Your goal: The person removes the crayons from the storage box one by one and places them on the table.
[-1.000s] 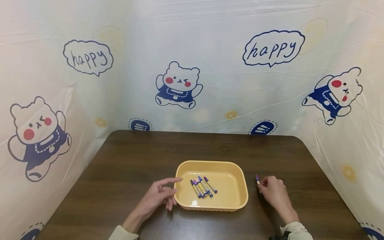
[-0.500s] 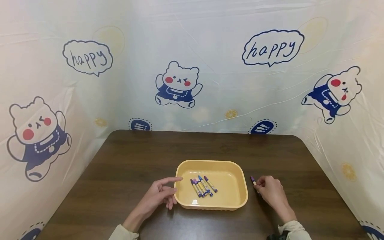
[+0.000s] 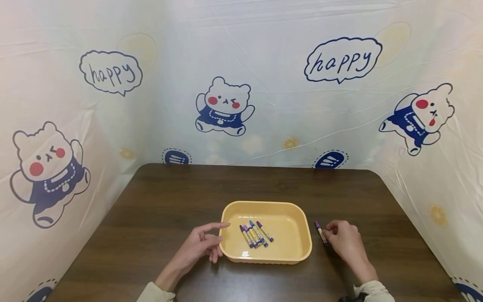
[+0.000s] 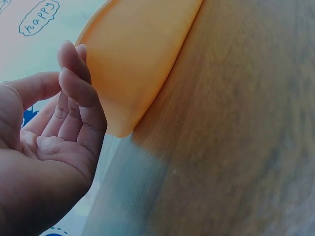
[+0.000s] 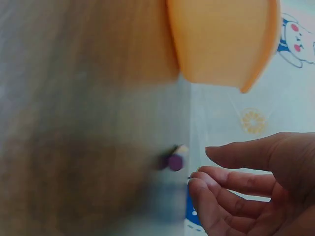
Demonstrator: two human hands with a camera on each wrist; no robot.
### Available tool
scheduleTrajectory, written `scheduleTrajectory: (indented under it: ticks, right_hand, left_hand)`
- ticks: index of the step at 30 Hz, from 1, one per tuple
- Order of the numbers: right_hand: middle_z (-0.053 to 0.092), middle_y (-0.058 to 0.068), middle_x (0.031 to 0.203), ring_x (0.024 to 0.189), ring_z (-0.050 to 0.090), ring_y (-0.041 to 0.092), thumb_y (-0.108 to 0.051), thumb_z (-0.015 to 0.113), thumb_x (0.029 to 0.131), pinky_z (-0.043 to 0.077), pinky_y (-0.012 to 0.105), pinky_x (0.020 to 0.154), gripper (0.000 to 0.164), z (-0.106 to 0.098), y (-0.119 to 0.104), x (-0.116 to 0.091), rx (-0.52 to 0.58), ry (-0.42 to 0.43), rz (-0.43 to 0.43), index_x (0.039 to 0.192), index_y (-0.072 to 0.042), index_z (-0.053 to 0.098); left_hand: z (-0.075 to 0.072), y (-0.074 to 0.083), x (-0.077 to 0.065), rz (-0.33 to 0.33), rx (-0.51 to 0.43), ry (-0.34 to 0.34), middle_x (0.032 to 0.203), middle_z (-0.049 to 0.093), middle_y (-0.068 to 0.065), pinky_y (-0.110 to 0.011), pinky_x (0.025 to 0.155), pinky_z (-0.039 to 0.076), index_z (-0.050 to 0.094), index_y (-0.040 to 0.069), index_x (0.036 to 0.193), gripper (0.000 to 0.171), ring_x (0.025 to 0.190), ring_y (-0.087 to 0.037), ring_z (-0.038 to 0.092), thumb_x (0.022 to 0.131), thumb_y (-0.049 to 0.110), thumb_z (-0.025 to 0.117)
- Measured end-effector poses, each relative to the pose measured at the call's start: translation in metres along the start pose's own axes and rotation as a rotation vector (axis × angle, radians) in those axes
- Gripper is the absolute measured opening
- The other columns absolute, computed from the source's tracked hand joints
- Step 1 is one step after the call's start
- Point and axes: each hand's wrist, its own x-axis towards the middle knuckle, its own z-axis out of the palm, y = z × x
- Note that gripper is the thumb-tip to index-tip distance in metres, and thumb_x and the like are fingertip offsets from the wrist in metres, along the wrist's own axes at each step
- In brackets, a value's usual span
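Note:
A yellow tray [image 3: 265, 261] stands on the dark wooden table [image 3: 211, 182], with several crayons [image 3: 255, 235] lying together inside it, left of its middle. My left hand [image 3: 201, 245] is at the tray's left side, its index finger reaching over the rim and its thumb tip close to the outer edge. Right of the tray, a purple crayon [image 3: 320, 230] lies on the table. My right hand [image 3: 345, 243] is right beside that crayon. In the right wrist view, thumb and fingers are parted, and the purple crayon's end [image 5: 175, 162] shows in front of them.
A pale cloth [image 3: 271, 109] printed with bears and "happy" bubbles hangs behind and at both sides of the table. The table's far edge [image 3: 260, 167] runs along the foot of this cloth.
My right hand first carries the purple crayon a little left, nearer the tray. Its fingers then let go of the crayon and draw slightly right. My left hand and the tray stay put.

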Motion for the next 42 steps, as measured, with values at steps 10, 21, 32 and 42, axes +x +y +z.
scheduleTrajectory:
  ticks: [10,21,32,42]
  right_hand:
    - [0.067,0.0,0.073,0.066,0.058,0.014,-0.012,0.074,0.087,0.047,0.033,0.061,0.004,-0.015,-0.051,0.0,0.081,0.143,-0.098,0.087,-0.007,0.074]
    - [0.068,0.004,0.077,0.069,0.06,0.015,-0.009,0.075,0.087,0.051,0.027,0.06,0.005,-0.005,-0.093,0.004,0.148,0.117,-0.153,0.089,-0.004,0.075]
    - [0.065,0.001,0.074,0.066,0.056,0.012,-0.009,0.076,0.085,0.049,0.025,0.058,0.005,0.021,-0.109,0.013,0.175,0.027,-0.17,0.086,-0.004,0.074]
    - [0.063,-0.003,0.07,0.065,0.055,0.007,-0.001,0.079,0.08,0.049,0.024,0.06,0.011,0.057,-0.114,0.017,0.152,-0.016,-0.292,0.077,-0.007,0.07]
  left_hand:
    - [-0.001,0.001,-0.001,0.006,0.002,0.005,0.072,0.071,-0.005,-0.022,0.053,0.051,0.042,-0.009,0.144,0.048,0.055,-0.012,0.063,0.1,0.005,0.056]
    - [-0.001,-0.001,0.001,-0.01,0.005,0.007,0.073,0.071,-0.006,-0.022,0.053,0.052,0.043,-0.007,0.145,0.048,0.055,-0.012,0.063,0.101,0.007,0.056]
    - [-0.001,0.0,0.0,0.001,0.003,0.006,0.073,0.071,-0.005,-0.022,0.053,0.052,0.042,-0.008,0.145,0.047,0.055,-0.012,0.063,0.101,0.006,0.055]
    - [0.0,-0.001,-0.002,-0.006,-0.009,0.009,0.073,0.071,-0.005,-0.023,0.053,0.052,0.042,-0.008,0.145,0.049,0.055,-0.012,0.063,0.101,0.007,0.056]
